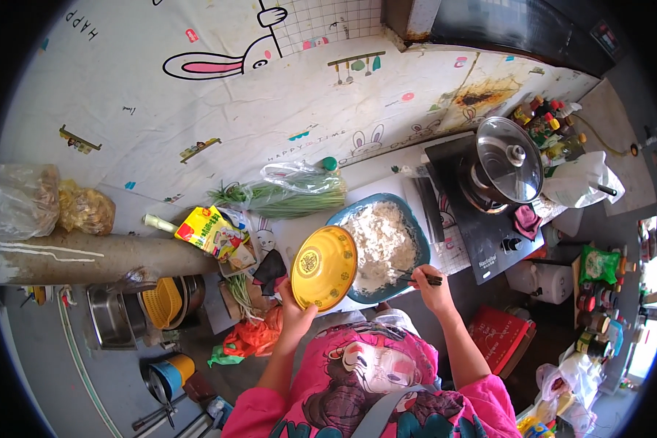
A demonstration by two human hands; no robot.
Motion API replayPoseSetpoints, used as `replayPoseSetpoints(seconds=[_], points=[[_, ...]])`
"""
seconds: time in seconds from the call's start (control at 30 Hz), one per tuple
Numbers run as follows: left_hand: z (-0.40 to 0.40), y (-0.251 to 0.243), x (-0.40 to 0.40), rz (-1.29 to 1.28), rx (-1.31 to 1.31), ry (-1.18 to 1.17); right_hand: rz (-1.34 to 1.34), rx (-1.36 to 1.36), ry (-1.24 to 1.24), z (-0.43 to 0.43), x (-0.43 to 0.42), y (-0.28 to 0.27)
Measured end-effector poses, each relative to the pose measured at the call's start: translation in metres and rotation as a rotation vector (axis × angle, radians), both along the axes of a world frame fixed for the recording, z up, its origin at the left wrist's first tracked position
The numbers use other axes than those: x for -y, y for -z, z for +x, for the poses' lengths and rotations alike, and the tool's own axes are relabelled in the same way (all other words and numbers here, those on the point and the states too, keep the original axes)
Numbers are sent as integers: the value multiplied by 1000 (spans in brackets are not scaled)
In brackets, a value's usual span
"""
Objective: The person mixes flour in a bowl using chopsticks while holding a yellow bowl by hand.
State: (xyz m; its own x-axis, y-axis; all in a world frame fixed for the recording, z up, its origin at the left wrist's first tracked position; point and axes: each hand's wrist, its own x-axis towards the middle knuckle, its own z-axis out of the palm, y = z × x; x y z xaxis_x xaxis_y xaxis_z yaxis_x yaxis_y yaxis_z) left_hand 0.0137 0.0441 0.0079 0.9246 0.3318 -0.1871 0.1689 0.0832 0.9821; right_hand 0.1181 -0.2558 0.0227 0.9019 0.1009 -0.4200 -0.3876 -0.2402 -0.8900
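My left hand (297,318) grips the rim of a yellow patterned bowl (328,269), tilted beside a blue-green basin. The basin (422,241) holds white, lumpy flour (380,241). Over its lower right edge, my right hand (433,290) is closed around dark chopsticks (433,280), whose far ends reach into the flour. Behind the bowl lies a bundle of long green stalks (306,197) in clear plastic. A yellow printed packet (211,230) rests to the left. How much the bowl contains cannot be told; no liquid shows in it.
To the right, a glass-lidded pot (509,160) sits on a black cooktop (484,241), with several bottles (547,128) behind. A thick pipe (109,258) runs along the left. Red plastic bags (254,335) lie below the counter, and a red box (498,334) stands at lower right.
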Motion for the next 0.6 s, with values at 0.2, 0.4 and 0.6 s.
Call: replayPoseSetpoints(seconds=[0.2, 0.4, 0.6], points=[[-17, 35, -14, -429, -138, -215, -326, 445, -172, -6, -11, -1], [-23, 32, -21, -546, -154, -317, -264, 405, -275, -14, -47, -16], [-29, 36, -30, -589, -113, -332, -430, 475, -231, -2, -29, -11]])
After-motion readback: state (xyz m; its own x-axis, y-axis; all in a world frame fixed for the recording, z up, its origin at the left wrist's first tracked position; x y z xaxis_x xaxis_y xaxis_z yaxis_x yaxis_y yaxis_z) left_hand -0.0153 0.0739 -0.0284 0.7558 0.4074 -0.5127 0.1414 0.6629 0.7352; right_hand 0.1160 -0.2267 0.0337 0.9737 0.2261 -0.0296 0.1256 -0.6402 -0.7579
